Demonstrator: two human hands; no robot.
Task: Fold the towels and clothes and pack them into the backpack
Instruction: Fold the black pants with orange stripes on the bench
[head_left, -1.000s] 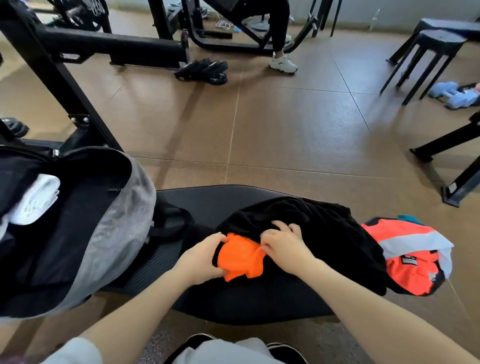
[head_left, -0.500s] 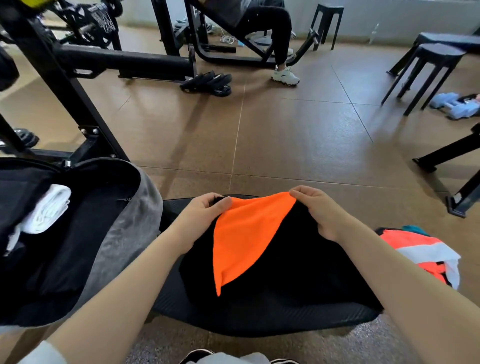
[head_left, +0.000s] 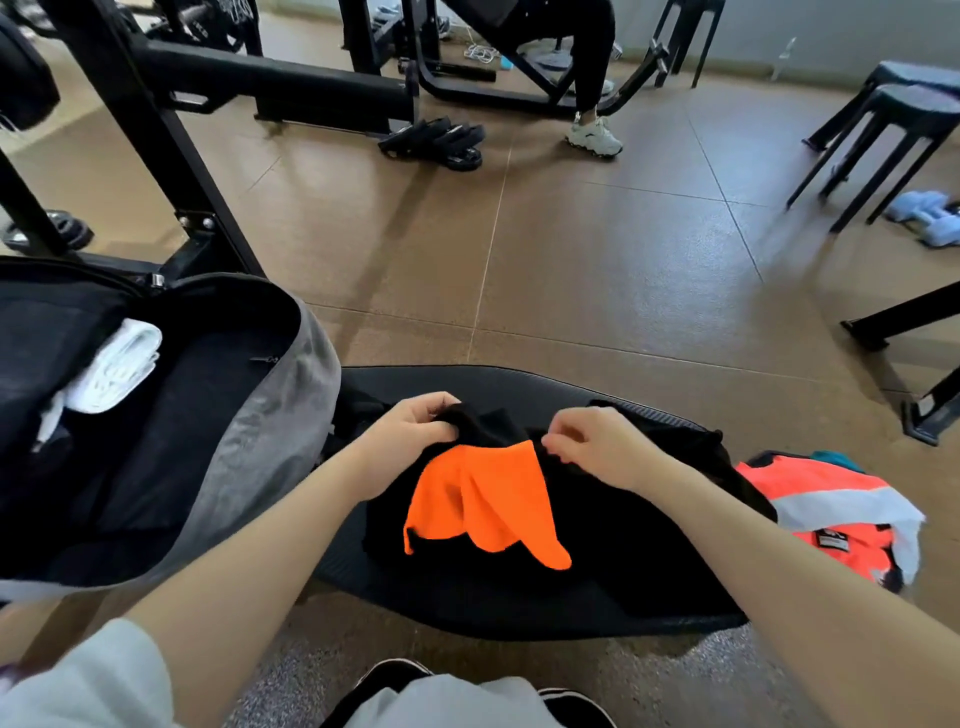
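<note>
Black fabric with an orange lining, a crumpled garment (head_left: 483, 499), is bunched in my left hand (head_left: 402, 441); my right hand (head_left: 597, 447) pinches its upper edge with curled fingers.

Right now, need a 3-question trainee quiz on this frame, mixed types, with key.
1. True or false: the backpack is zipped closed.
2. The left hand and right hand both grip the: A) white towel B) black and orange garment C) coral jacket
3. Fill in: the white towel lies inside the ____.

Key: 1 false, it lies open. 2 B. 3 backpack.
</note>
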